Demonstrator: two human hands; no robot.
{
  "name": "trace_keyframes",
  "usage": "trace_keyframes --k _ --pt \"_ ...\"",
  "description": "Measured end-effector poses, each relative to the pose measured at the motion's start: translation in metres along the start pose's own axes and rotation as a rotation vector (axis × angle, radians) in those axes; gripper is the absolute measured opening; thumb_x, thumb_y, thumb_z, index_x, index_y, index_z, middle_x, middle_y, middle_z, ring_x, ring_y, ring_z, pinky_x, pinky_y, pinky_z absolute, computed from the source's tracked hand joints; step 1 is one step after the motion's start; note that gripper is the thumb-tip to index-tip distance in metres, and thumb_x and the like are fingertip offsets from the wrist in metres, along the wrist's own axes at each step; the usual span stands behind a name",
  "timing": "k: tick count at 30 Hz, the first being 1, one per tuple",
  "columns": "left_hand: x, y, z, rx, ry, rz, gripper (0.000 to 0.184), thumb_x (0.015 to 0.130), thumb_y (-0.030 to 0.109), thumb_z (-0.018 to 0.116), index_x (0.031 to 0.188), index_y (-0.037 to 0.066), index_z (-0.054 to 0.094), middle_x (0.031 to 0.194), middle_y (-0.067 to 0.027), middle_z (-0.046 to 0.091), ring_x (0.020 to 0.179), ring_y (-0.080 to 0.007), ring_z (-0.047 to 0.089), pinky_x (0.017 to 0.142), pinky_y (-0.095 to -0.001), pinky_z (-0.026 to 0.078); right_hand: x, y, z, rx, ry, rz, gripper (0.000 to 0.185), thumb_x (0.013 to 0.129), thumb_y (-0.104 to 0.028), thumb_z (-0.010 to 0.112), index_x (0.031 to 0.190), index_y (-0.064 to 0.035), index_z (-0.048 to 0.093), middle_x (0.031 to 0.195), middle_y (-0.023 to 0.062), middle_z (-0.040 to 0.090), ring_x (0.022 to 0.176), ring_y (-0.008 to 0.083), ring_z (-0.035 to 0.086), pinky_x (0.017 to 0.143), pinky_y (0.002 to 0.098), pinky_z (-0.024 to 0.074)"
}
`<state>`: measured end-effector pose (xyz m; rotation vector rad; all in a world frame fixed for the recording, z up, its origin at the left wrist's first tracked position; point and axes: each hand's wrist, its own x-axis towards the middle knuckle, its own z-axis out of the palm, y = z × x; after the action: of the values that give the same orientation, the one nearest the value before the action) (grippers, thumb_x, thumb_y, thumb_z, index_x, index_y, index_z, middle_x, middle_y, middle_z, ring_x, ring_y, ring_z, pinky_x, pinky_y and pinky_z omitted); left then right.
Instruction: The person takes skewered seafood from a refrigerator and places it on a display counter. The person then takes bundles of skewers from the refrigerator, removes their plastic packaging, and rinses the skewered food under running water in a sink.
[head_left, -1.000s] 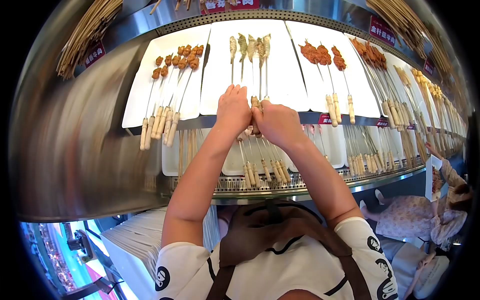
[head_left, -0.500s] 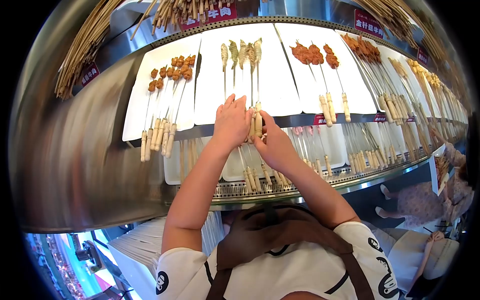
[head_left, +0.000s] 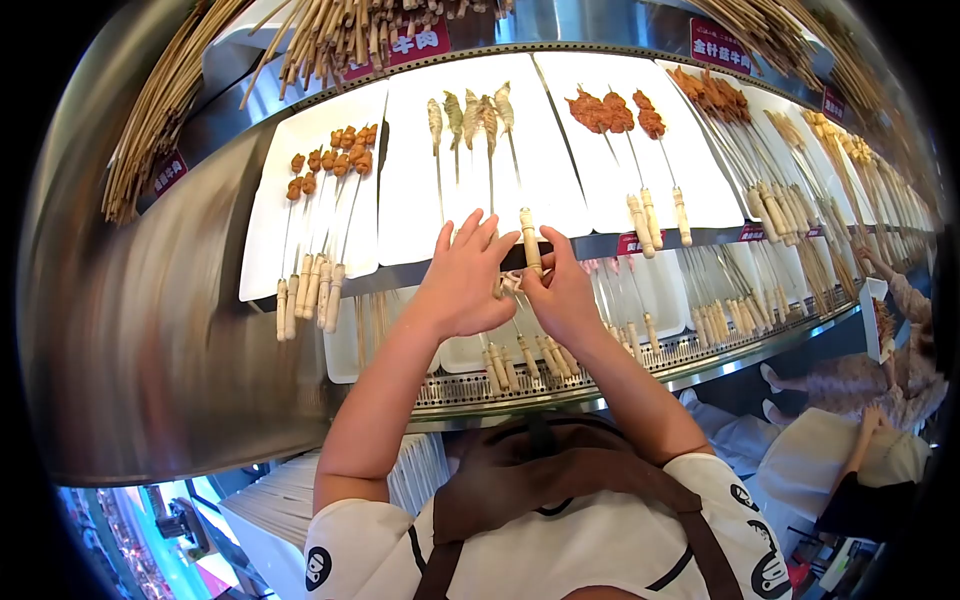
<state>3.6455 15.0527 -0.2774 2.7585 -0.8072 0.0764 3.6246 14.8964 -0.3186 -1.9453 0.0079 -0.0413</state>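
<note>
Several grey-green skewers (head_left: 472, 118), their pieces looking like shrimp, lie side by side on a white tray (head_left: 415, 200) in front of me. My left hand (head_left: 462, 280) lies over the handle ends of these skewers, its fingers spread and palm down. The handles beneath it are mostly hidden. My right hand (head_left: 562, 295) pinches the wooden handle (head_left: 531, 240) of the rightmost skewer between thumb and index finger. Its metal rod runs up the tray to a pale piece (head_left: 503, 105).
Brown meat skewers (head_left: 340, 155) lie on the left tray, reddish ones (head_left: 610, 112) on the right tray. Below is a lower row of wooden-handled skewers (head_left: 528, 355). Bundles of wooden sticks (head_left: 370, 35) hang over the back edge. Another person (head_left: 910, 340) stands at far right with a tray.
My left hand's fingers have spread wider. The rightmost skewer has shifted apart from the others, its handle now in my right hand. At far right, a person's arm now reaches to the counter.
</note>
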Motion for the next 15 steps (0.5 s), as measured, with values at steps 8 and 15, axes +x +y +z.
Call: trace_keyframes --k 8,15 --pt "0.01 -0.001 0.009 0.053 0.02 0.033 0.068 0.07 0.026 0.067 0.13 0.009 0.04 0.129 -0.0204 0.044 0.128 -0.0323 0.034 0.108 -0.0489 0.017 0.0 0.001 -0.004 -0.093 -0.026 0.008 0.057 0.078 -0.014 0.056 0.129 -0.002 0.033 0.082 0.0148 0.058 0.071 0.0297 0.061 0.066 0.0389 0.0478" --pt "0.015 -0.002 0.008 0.098 0.048 0.02 0.066 0.07 0.029 0.069 0.127 0.008 0.043 0.123 -0.0163 0.05 0.126 -0.0318 0.036 0.108 -0.0491 0.016 -0.01 -0.01 -0.006 -0.162 -0.078 -0.01 0.058 0.079 -0.019 0.056 0.129 -0.0016 0.033 0.087 0.0183 0.06 0.076 0.0328 0.062 0.068 0.0417 0.0483"
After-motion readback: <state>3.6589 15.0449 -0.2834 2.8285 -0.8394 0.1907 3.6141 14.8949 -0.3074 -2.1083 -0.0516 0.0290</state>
